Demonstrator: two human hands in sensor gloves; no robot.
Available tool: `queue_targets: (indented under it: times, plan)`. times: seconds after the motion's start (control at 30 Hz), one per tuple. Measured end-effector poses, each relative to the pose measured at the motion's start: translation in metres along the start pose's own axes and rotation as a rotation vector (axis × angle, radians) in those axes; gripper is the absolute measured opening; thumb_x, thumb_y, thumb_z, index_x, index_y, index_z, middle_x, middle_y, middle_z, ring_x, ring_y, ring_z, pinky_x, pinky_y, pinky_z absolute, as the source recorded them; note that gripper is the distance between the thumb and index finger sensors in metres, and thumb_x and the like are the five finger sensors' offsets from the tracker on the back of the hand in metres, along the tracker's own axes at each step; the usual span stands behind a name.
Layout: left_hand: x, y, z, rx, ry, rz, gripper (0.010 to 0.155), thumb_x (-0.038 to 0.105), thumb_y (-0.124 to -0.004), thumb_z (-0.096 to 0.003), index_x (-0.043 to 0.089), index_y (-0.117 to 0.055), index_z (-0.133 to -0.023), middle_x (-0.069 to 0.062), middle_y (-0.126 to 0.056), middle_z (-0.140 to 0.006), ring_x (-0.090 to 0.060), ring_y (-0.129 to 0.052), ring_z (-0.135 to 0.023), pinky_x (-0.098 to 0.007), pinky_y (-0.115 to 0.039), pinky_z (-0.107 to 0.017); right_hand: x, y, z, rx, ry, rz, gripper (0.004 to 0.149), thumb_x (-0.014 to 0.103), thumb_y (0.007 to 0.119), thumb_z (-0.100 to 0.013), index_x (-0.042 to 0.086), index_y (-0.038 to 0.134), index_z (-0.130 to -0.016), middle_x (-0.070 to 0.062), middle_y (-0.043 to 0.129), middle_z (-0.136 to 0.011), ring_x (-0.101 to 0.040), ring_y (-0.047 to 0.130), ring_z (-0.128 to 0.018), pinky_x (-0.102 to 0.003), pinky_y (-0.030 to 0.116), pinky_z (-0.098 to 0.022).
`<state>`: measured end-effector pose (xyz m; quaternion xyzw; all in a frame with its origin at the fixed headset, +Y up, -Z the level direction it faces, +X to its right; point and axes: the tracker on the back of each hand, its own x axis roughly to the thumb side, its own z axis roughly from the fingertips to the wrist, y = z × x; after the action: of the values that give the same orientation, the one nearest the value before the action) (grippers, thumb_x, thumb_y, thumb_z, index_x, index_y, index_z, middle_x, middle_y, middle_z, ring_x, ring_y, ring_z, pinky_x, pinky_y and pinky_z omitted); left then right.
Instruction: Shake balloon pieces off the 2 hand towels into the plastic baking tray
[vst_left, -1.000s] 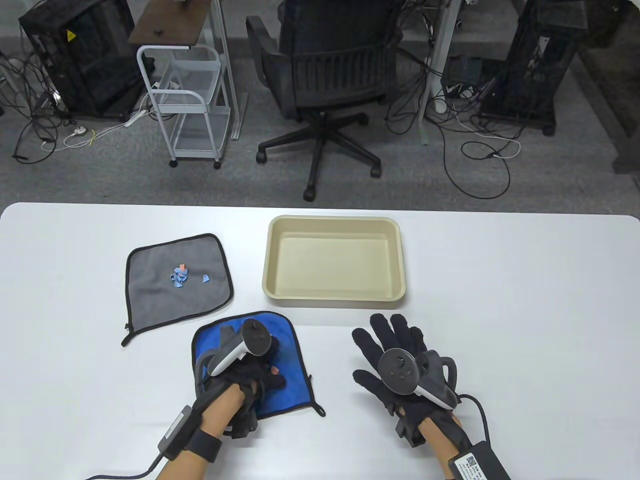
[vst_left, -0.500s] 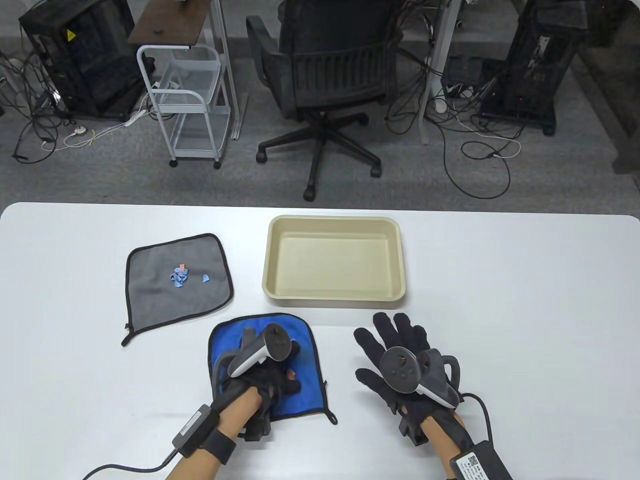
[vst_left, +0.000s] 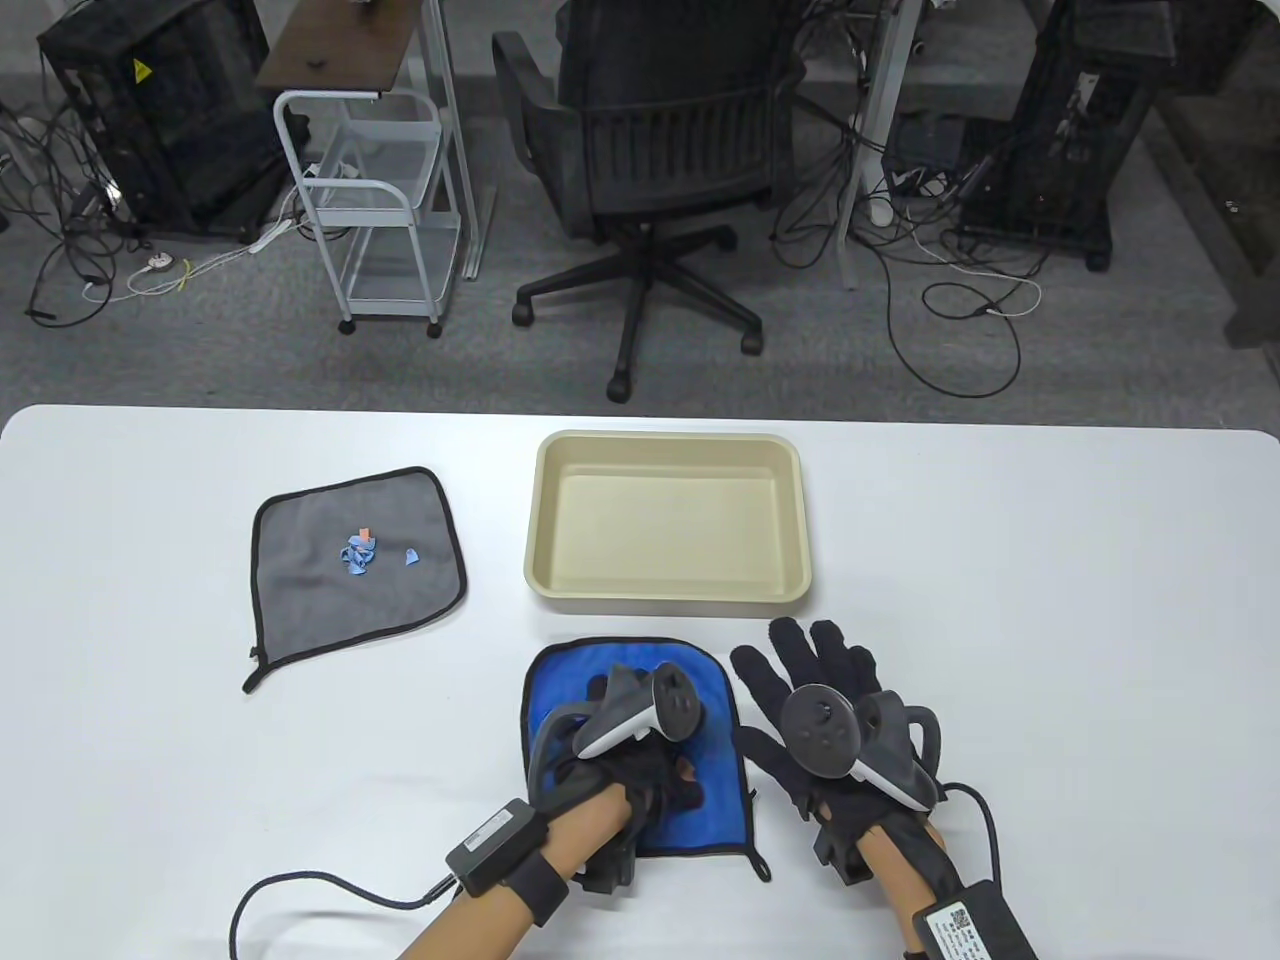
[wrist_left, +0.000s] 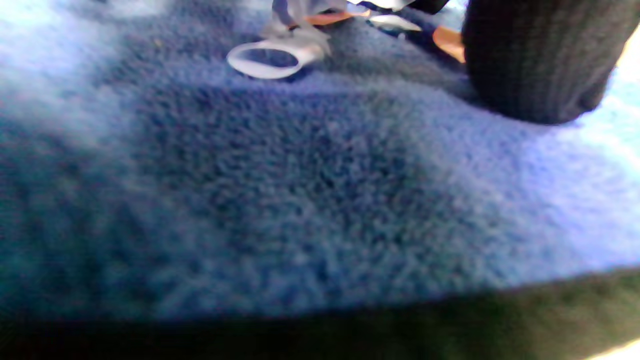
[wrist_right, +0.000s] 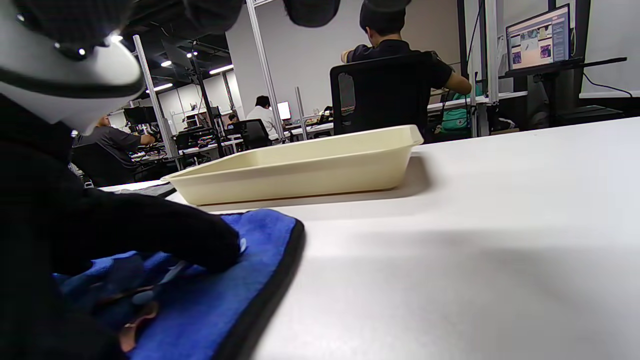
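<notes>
Blue towel (vst_left: 715, 690) lay flat near the tabletop's front edge, left hand (vst_left: 625, 745) pressing it, grip unclear, right hand (vst_left: 810, 700) spread beside; gather corners before lifting toward tray (vst_left: 668, 590).

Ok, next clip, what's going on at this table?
A person in sensor gloves is working on two towels. The left hand rests on the blue towel, which lies just in front of the beige tray. The right hand hovers open beside the towel's right edge. The gray towel lies untouched with balloon pieces on it. The tray is empty.
</notes>
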<state>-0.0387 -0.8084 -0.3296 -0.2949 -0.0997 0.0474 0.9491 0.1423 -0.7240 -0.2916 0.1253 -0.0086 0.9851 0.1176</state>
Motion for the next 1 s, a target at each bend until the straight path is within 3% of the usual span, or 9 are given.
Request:
queue_targets:
  times: [0.23, 0.47, 0.6, 0.7, 0.77, 0.87, 1.0]
  plan:
    - [0.0, 0.004, 0.002, 0.036, -0.016, 0.018, 0.082, 0.064, -0.077, -0.0313, 0.056, -0.029, -0.098, -0.005, -0.011, -0.113, -0.049, -0.018, -0.107, -0.086, -0.04, -0.063, -0.001, -0.002, 0.001, -0.008, -0.002, 0.0, 0.072, 0.066, 0.063, -0.035, 0.046, 0.038, -0.099, 0.0, 0.03, -0.12, -0.039, 0.024, -0.107, -0.062, 0.032, -0.073]
    - [-0.026, 0.043, 0.031, 0.111, -0.082, 0.17, 0.075, 0.061, -0.079, -0.0321, 0.058, -0.039, -0.096, -0.004, -0.016, -0.114, -0.043, -0.022, -0.109, -0.082, -0.04, -0.067, -0.007, -0.007, 0.001, -0.027, 0.005, 0.021, 0.071, 0.065, 0.063, -0.035, 0.046, 0.039, -0.099, 0.0, 0.03, -0.12, -0.039, 0.025, -0.107, -0.062, 0.033, -0.073]
    - [-0.055, 0.06, 0.049, 0.194, -0.157, 0.329, 0.063, 0.053, -0.08, -0.0349, 0.058, -0.054, -0.092, -0.004, -0.024, -0.114, -0.04, -0.027, -0.109, -0.076, -0.038, -0.07, -0.011, -0.008, 0.001, -0.023, 0.017, 0.011, 0.071, 0.065, 0.063, -0.035, 0.046, 0.04, -0.099, 0.0, 0.03, -0.12, -0.039, 0.025, -0.107, -0.062, 0.033, -0.073]
    - [-0.086, 0.068, 0.057, 0.327, -0.09, 0.374, 0.061, 0.05, -0.081, -0.0351, 0.056, -0.058, -0.091, -0.004, -0.03, -0.113, -0.039, -0.035, -0.107, -0.071, -0.042, -0.072, -0.011, -0.006, 0.001, -0.013, 0.02, 0.015, 0.071, 0.065, 0.064, -0.035, 0.046, 0.04, -0.099, 0.0, 0.03, -0.12, -0.039, 0.026, -0.107, -0.062, 0.033, -0.073]
    - [-0.104, 0.066, 0.057, 0.38, 0.012, 0.386, 0.069, 0.05, -0.082, -0.0344, 0.05, -0.051, -0.096, -0.007, -0.02, -0.112, -0.04, -0.03, -0.104, -0.068, -0.04, -0.073, -0.011, -0.005, 0.001, -0.01, 0.02, 0.017, 0.071, 0.065, 0.064, -0.035, 0.046, 0.04, -0.099, 0.0, 0.03, -0.12, -0.039, 0.026, -0.107, -0.062, 0.033, -0.073]
    - [-0.13, 0.056, 0.049, 0.364, 0.148, 0.372, 0.087, 0.054, -0.083, -0.0324, 0.038, -0.035, -0.103, -0.008, -0.011, -0.11, -0.041, -0.028, -0.1, -0.063, -0.041, -0.072, -0.011, -0.006, 0.001, -0.006, 0.021, 0.017, 0.071, 0.065, 0.064, -0.036, 0.045, 0.039, -0.1, 0.0, 0.031, -0.12, -0.039, 0.026, -0.107, -0.062, 0.033, -0.073]
    - [-0.147, 0.039, 0.031, 0.331, 0.219, 0.36, 0.093, 0.057, -0.084, -0.0301, 0.034, -0.032, -0.104, -0.006, -0.015, -0.108, -0.039, -0.037, -0.093, -0.057, -0.044, -0.068, -0.01, -0.005, 0.001, 0.002, 0.023, 0.017, 0.071, 0.065, 0.064, -0.036, 0.045, 0.04, -0.1, -0.001, 0.03, -0.12, -0.039, 0.026, -0.107, -0.061, 0.032, -0.073]
